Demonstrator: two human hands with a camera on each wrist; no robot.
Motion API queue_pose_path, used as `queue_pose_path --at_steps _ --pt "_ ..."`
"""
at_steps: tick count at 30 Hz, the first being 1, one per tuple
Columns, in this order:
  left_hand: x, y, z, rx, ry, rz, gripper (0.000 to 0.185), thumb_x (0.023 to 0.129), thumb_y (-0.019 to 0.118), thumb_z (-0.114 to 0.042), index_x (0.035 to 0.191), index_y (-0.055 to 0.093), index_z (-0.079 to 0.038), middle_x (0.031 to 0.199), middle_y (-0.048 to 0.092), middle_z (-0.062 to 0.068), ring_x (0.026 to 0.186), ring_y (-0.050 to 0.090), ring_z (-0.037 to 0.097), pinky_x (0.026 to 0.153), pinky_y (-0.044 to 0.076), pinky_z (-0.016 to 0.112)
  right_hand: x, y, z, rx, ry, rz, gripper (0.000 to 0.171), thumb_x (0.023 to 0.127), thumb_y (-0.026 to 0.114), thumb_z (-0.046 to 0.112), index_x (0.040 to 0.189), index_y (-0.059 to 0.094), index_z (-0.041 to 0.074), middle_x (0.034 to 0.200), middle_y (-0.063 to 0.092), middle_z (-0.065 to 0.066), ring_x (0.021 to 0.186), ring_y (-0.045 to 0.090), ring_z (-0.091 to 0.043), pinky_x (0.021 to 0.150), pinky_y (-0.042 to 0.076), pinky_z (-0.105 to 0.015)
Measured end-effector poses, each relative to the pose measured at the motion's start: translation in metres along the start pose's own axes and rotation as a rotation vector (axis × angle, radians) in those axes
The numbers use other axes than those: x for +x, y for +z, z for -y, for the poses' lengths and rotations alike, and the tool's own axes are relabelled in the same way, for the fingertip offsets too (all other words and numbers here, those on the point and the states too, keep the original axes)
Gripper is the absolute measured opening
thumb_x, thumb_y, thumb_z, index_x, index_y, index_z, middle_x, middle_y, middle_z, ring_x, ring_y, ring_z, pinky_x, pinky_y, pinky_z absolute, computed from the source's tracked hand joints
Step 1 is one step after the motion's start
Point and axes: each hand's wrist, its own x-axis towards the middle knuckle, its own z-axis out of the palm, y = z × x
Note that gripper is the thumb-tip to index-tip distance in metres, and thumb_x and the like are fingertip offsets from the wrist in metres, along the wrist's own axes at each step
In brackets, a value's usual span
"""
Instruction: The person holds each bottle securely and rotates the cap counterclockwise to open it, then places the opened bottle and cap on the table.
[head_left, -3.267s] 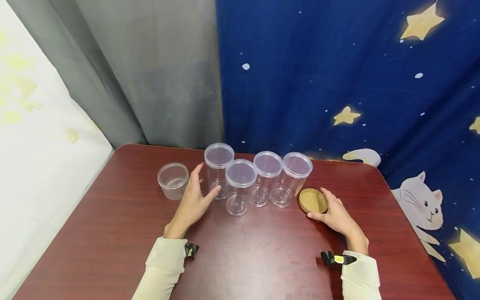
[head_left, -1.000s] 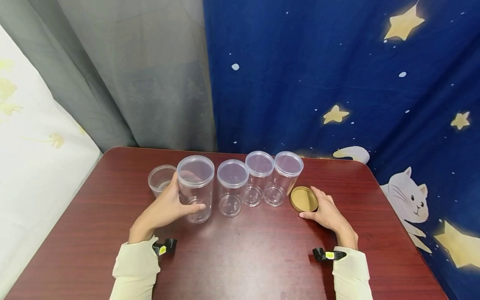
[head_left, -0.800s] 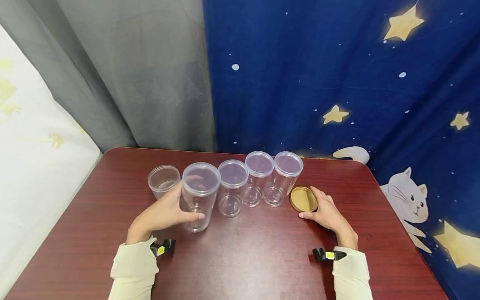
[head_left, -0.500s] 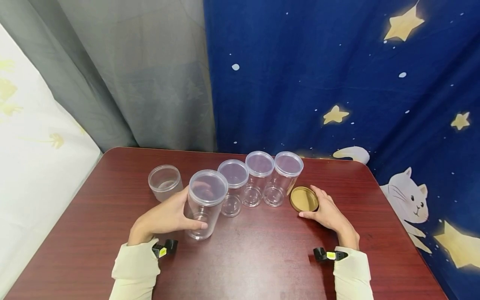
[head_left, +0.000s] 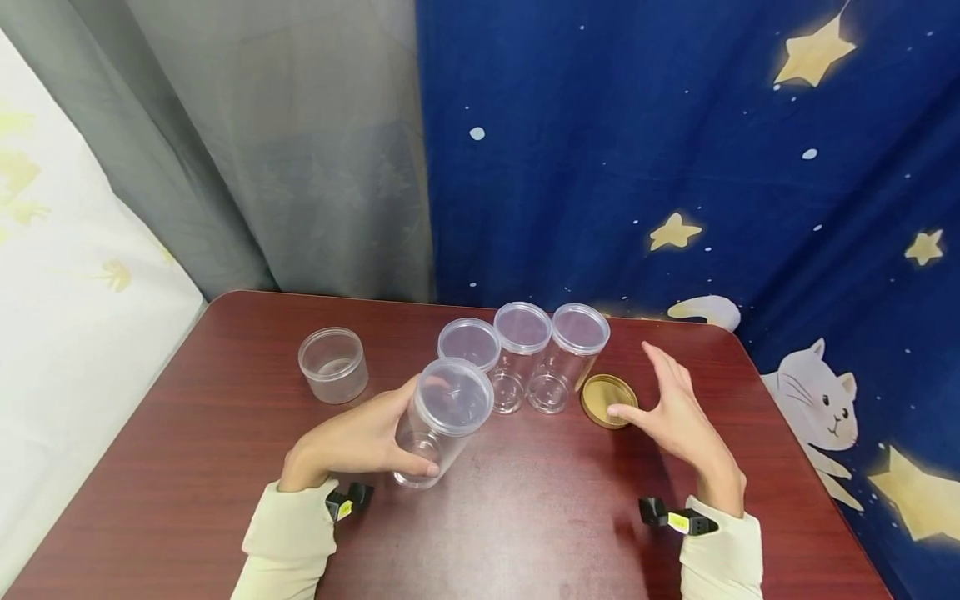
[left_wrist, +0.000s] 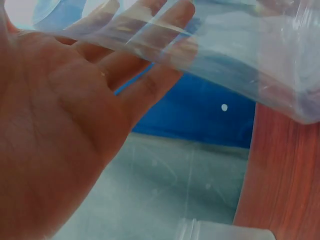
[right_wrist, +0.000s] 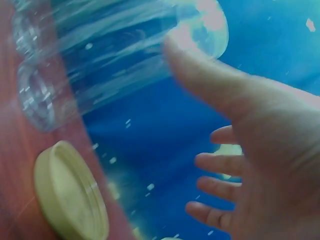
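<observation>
My left hand [head_left: 360, 437] grips a tall clear plastic jar [head_left: 450, 404], its top leaning to the right. In the left wrist view the jar's wall [left_wrist: 230, 55] lies across my fingers. My right hand [head_left: 686, 425] is spread and holds nothing. It hovers by a round gold jar lid [head_left: 597, 400], the thumb overlapping the lid's edge in the head view. From the right wrist, the lid [right_wrist: 72, 195] lies on the table with its hollow side showing, apart from my fingers.
Three more tall clear jars stand upright in a group: a left one [head_left: 468, 337], partly hidden by the held jar, a middle one [head_left: 522, 329] and a right one [head_left: 580, 332]. A short clear tub [head_left: 333, 385] sits left on the reddish-brown table [head_left: 525, 533]. Curtains hang behind.
My left hand has taken hold of the far-left tall jar and carried it right and nearer, tilting it. My right hand has let go of the gold lid and lifted away.
</observation>
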Motion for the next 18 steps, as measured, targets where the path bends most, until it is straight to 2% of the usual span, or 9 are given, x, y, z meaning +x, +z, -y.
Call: queue_pose_path --at_steps 2,5,7,9,13,18 --pt "0.002 0.003 -0.001 0.002 -0.004 0.013 0.091 0.068 0.09 -0.032 0.141 0.035 -0.041 0.118 0.063 -0.018 0.108 0.06 0.005 0.098 0.048 0.034 -0.002 -0.004 0.009 0.019 -0.043 -0.069 0.105 0.074 0.088 0.029 0.155 0.025 0.005 0.156 0.028 -0.023 0.14 0.022 -0.043 0.108 0.029 -0.063" --pt "0.005 0.008 -0.004 0.025 -0.001 0.028 0.088 0.069 0.089 -0.035 0.14 0.037 -0.038 0.116 0.063 -0.018 0.106 0.06 0.004 0.095 0.048 0.032 -0.004 -0.008 0.021 0.065 -0.153 -0.194 0.1 0.074 0.088 0.023 0.154 0.03 0.007 0.156 0.031 -0.018 0.139 0.026 -0.036 0.112 0.033 -0.039" --pt "0.006 0.011 -0.005 0.042 0.003 0.035 0.086 0.069 0.089 -0.038 0.139 0.038 -0.036 0.116 0.063 -0.018 0.106 0.06 0.004 0.095 0.049 0.033 -0.004 -0.008 0.029 0.11 -0.251 -0.28 0.093 0.075 0.087 0.028 0.151 0.037 0.007 0.154 0.036 -0.016 0.137 0.031 -0.028 0.108 0.032 -0.022" --pt "0.007 0.013 -0.006 0.055 -0.002 0.039 0.084 0.069 0.088 -0.039 0.137 0.039 -0.036 0.114 0.063 -0.018 0.104 0.06 0.003 0.094 0.049 0.034 -0.003 -0.006 0.039 0.155 -0.345 -0.341 0.086 0.079 0.083 0.04 0.147 0.043 0.004 0.152 0.04 -0.017 0.135 0.034 -0.022 0.102 0.03 -0.013" --pt "0.009 0.016 -0.007 0.073 -0.006 0.042 0.08 0.069 0.089 -0.039 0.133 0.041 -0.034 0.111 0.062 -0.018 0.103 0.061 0.005 0.093 0.05 0.033 -0.002 0.003 0.063 0.216 -0.467 -0.392 0.085 0.082 0.07 0.06 0.139 0.052 0.0 0.147 0.046 -0.02 0.133 0.039 -0.022 0.104 0.032 -0.019" --pt "0.012 0.02 -0.007 0.081 0.01 0.053 0.077 0.07 0.089 -0.037 0.13 0.042 -0.031 0.109 0.062 -0.016 0.102 0.063 0.013 0.09 0.05 0.031 -0.005 0.02 0.095 0.235 -0.596 -0.367 0.076 0.086 0.069 0.056 0.132 0.056 -0.004 0.14 0.051 -0.023 0.131 0.043 -0.031 0.111 0.031 -0.025"
